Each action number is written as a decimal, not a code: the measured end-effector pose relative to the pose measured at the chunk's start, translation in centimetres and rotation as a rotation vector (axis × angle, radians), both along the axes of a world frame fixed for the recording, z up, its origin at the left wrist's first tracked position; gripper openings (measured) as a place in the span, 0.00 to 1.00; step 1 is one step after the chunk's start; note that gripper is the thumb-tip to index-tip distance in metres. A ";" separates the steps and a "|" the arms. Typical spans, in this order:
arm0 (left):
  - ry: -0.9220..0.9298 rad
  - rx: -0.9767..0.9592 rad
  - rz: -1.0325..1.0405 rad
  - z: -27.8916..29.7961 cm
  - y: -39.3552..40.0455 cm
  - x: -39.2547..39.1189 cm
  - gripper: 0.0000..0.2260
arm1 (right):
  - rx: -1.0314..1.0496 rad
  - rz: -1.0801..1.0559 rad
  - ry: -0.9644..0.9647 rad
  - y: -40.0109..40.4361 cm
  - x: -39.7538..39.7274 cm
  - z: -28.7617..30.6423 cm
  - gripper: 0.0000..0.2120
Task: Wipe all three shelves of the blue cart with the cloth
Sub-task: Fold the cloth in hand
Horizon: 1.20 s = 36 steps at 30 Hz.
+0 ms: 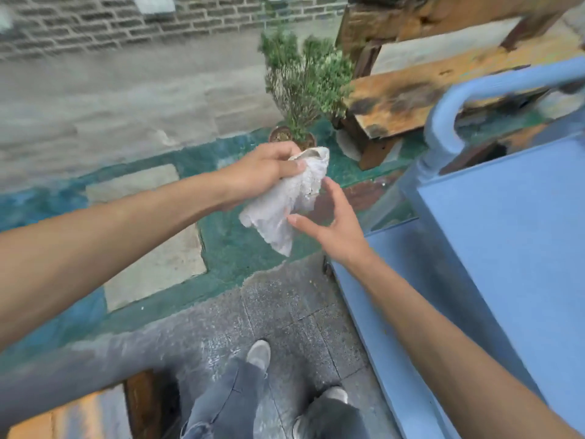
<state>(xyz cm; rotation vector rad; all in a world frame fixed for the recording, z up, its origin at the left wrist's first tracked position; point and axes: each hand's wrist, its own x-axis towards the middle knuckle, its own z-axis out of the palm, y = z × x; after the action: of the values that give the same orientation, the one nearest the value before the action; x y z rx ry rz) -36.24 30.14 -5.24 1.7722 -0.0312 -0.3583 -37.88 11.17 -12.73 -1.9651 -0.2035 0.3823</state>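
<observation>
A crumpled white cloth (285, 201) hangs in the air left of the blue cart, with my left hand (262, 172) shut on its upper end. My right hand (332, 226) is open just right of the cloth, thumb and fingers spread and touching its edge. The blue cart fills the right side: its top shelf (512, 242) is nearest me, a lower shelf (408, 280) shows beneath its left edge, and the curved blue handle (449, 112) rises at the far end. Any third shelf is hidden.
A potted green shrub (300, 90) stands on the teal-painted ground beyond my hands. Weathered wooden planks (427, 90) lean behind the cart. A brick wall (126, 26) runs along the back. My feet (259, 353) stand on grey paving; a wooden object (63, 416) sits lower left.
</observation>
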 end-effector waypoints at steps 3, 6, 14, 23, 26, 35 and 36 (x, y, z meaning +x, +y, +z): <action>-0.151 0.049 -0.094 6.2 0.1 0.9 0.05 | -0.054 0.023 -0.065 -1.3 1.8 5.7 0.26; -0.409 0.263 -0.102 9.8 0.7 2.2 0.09 | 0.096 0.047 -0.030 -2.7 2.7 9.6 0.06; -0.799 0.435 -0.090 15.7 -1.9 6.8 0.15 | 0.254 -0.188 -0.124 -6.7 3.6 17.4 0.08; -0.787 0.425 -0.205 16.6 -9.7 14.6 0.19 | 0.046 -0.517 -0.277 -14.3 7.4 20.0 0.07; -0.790 0.450 -0.246 15.5 -13.4 18.0 0.18 | -0.061 -0.600 -0.341 -17.3 9.9 19.4 0.08; -0.678 0.366 -0.314 12.2 -23.6 30.9 0.18 | -0.185 -0.703 -0.275 -26.7 21.5 16.2 0.12; -0.653 0.377 -0.325 11.7 -24.7 32.5 0.18 | -0.173 -0.708 -0.246 -27.7 23.0 15.6 0.12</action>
<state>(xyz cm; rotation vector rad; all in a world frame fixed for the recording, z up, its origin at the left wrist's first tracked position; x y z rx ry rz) -3.71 5.43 6.45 2.1959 -0.7643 0.0035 -14.93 -16.56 2.84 -2.1023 0.3797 -0.3130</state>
